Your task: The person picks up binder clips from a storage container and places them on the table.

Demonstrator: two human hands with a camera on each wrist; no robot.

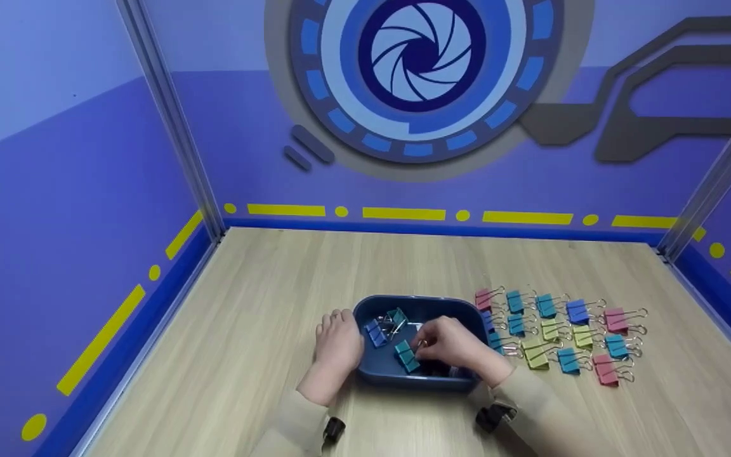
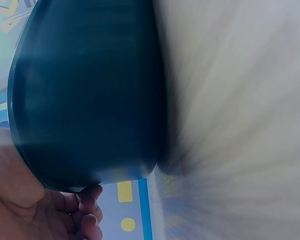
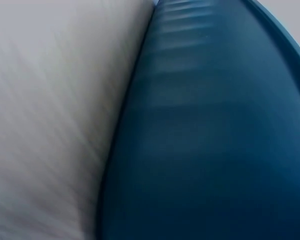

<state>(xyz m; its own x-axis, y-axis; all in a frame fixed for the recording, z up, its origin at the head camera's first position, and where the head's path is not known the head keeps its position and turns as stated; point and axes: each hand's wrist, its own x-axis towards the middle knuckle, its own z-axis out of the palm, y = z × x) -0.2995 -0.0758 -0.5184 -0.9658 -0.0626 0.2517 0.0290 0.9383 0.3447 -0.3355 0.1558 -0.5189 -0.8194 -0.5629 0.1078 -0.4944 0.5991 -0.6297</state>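
A dark blue plastic bin [image 1: 416,383] stands on the table with a few binder clips inside. My left hand [image 1: 339,341] holds the bin's left rim, its fingers curled by the outer wall in the left wrist view. Reaching in from the right, my right hand [image 1: 451,343] pinches the wire handle of a green binder clip [image 1: 407,357]. Behind that clip lie a blue binder clip [image 1: 376,333] and another green binder clip [image 1: 397,319]. My right hand hides part of the bin's floor. Only the bin's outer wall [image 3: 200,125] and the table appear in the right wrist view.
Right of the bin, several binder clips in red, teal, blue and yellow lie in rough rows, including a yellow clip [image 1: 535,354] and a red clip [image 1: 605,370]. The wooden table [image 1: 264,304] is bounded by printed blue panels [image 1: 238,139].
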